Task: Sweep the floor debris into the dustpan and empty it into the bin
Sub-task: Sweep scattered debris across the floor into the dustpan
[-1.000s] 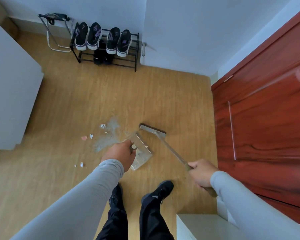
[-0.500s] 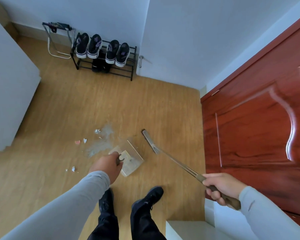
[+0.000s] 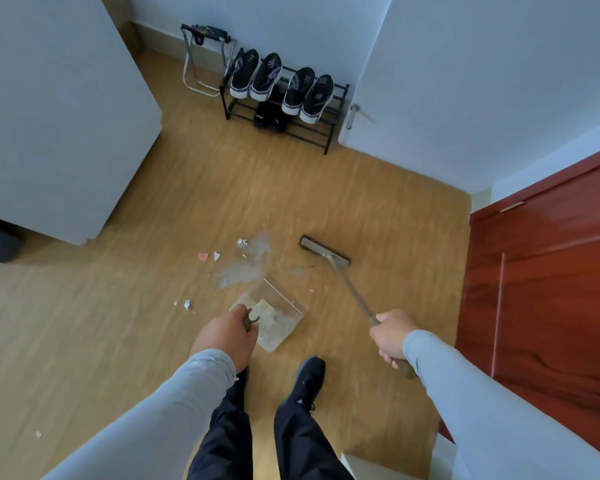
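Down by our feet, we hold the dustpan (image 3: 274, 317) in our left hand (image 3: 227, 336), fingers curled round its dark handle at the near-left corner. It is a clear plastic pan and sits low against the wooden floor (image 3: 378, 209), whether touching it we cannot tell. Its long axis runs from our hand up and to the right, with the open mouth pointing away from us toward the dust patch (image 3: 246, 266). Some pale debris already lies inside it.

Our right hand (image 3: 392, 336) is wrapped round the broom (image 3: 347, 285), gripping the wooden end of its handle. The handle slants up and to the left from that hand, and the brush head rests on the floor beyond the pan, just right of the dust patch, its length lying crosswise to the handle.

We count one pan and one broom. Loose on the floor to the left of the dust we count about five small scraps (image 3: 208, 256): a crumpled silvery one, a pink one and a white one close together, then two pale bits nearer us. One more fleck lies far down at the left.

Against the far wall stands a shoe rack (image 3: 329, 133) carrying four dark shoes on top, and a red-brown door (image 3: 551, 289) is on our right.
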